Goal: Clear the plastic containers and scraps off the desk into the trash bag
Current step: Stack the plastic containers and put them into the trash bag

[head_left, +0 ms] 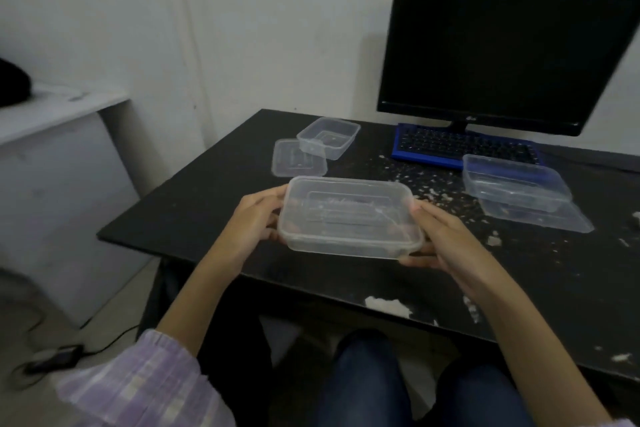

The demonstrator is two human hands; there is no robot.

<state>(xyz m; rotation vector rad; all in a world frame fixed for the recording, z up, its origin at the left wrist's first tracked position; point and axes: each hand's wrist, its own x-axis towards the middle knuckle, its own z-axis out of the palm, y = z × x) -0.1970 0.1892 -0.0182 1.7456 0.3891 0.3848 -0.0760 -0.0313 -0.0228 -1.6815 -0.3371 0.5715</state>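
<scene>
I hold a clear rectangular plastic container (pixel 349 217) with its lid on, a little above the black desk (pixel 194 215). My left hand (pixel 258 222) grips its left end and my right hand (pixel 440 236) its right end. A smaller open container (pixel 329 137) sits at the back left, partly on a loose lid (pixel 298 159). Another clear container (pixel 516 185) rests on a flat lid (pixel 540 217) at the right. White scraps (pixel 429 185) are scattered over the desk's middle and right. No trash bag is in view.
A dark monitor (pixel 505 52) and a blue keyboard (pixel 460 146) stand at the back right. A bigger white scrap (pixel 388 305) lies near the front edge. A white shelf (pixel 52 107) is at the left, with a cable and adapter (pixel 62 355) on the floor.
</scene>
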